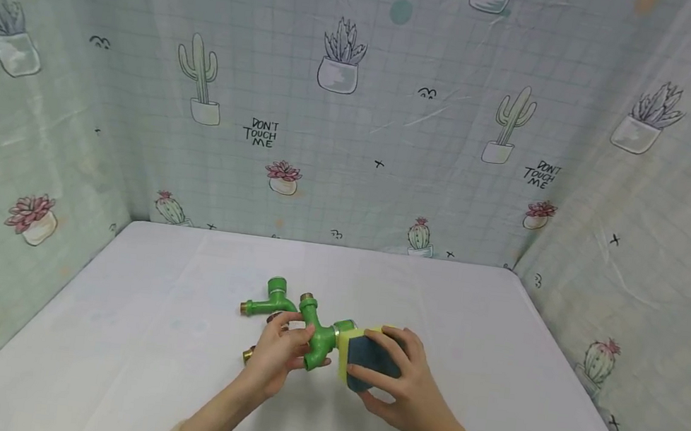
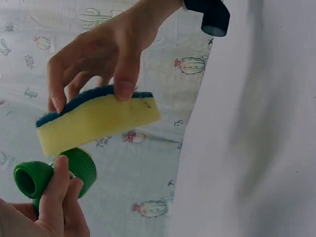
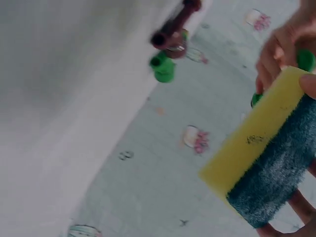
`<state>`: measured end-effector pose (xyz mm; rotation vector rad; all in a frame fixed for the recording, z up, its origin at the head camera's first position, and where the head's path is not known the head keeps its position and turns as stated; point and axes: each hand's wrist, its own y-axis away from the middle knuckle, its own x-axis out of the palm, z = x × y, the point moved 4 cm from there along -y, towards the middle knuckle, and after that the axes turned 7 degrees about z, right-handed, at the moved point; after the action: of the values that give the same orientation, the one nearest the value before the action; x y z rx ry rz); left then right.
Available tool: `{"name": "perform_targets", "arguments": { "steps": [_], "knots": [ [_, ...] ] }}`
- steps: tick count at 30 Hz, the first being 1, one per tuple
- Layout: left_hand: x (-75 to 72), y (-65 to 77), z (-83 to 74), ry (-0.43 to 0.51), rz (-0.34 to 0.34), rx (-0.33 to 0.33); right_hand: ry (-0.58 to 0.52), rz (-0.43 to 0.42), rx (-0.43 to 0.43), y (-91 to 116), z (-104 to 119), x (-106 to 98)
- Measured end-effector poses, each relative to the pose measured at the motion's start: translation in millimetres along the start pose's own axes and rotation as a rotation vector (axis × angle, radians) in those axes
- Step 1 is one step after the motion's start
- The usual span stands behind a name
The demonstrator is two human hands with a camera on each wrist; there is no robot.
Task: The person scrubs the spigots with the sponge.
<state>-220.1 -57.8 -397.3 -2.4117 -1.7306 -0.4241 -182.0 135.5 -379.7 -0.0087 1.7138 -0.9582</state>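
Note:
My left hand (image 1: 274, 357) grips a green tap (image 1: 322, 341) by its body, raised over the table. Fingers and thumb of my right hand (image 1: 411, 390) are spread around a sponge (image 1: 370, 362). The sponge has a yellow foam side (image 2: 98, 123) and a dark blue-green scouring side (image 3: 276, 163). Its foam faces the tap and lies right at the tap's round green end (image 2: 83, 170). In the left wrist view, the tap's open mouth (image 2: 27, 180) points toward the camera. The palm side of my right hand is partly hidden behind the sponge.
On the white table (image 1: 146, 335), a second green tap (image 1: 272, 299) lies behind my left hand. A reddish-brown tap (image 3: 173, 29) shows near it in the right wrist view. A brass end (image 1: 248, 354) pokes out beside my left wrist. Patterned cloth (image 1: 381, 127) surrounds the table.

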Motion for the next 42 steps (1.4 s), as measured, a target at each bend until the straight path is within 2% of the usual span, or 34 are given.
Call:
{"name": "perform_targets", "arguments": {
  "steps": [3,6,11,14,17,19,24,29,33,37,40,42],
  "knots": [
    [-2.6,-1.3,-3.3,0.077,-0.026,0.028,0.017,-0.038,0.000,10,-2,5],
    [-2.2,-1.2,-5.6,0.101,0.014,0.018,0.011,-0.086,0.035,15,-6,6],
    [2.6,2.2,-5.6,0.080,0.172,-0.060,-0.021,-0.185,0.050,14,-10,2],
    [6.6,5.2,-3.1,0.063,0.291,-0.125,-0.044,-0.247,0.019,10,-9,-1],
    [9.1,6.6,1.8,0.023,0.360,-0.161,-0.059,-0.278,-0.015,6,-7,-4],
    [9.1,6.4,5.0,-0.020,0.362,-0.159,-0.054,-0.278,-0.044,4,-4,-5],
    [4.4,2.7,11.0,-0.171,0.274,-0.132,-0.032,-0.258,-0.087,1,2,-4],
    [-0.6,-1.3,10.6,-0.397,0.215,-0.065,-0.035,-0.254,-0.078,-1,3,-5],
    [-2.3,-2.7,9.7,-0.513,0.201,0.010,-0.070,-0.210,-0.038,-3,-1,-7],
    [0.6,0.0,6.6,-0.647,0.189,0.151,-0.129,-0.098,0.065,-9,-8,-6],
    [4.4,3.4,2.4,-0.812,0.138,0.268,-0.143,-0.028,0.140,-13,-12,-6],
    [6.8,5.3,0.4,-0.891,0.113,0.320,-0.149,-0.003,0.178,-16,-15,-7]
  ]
}}
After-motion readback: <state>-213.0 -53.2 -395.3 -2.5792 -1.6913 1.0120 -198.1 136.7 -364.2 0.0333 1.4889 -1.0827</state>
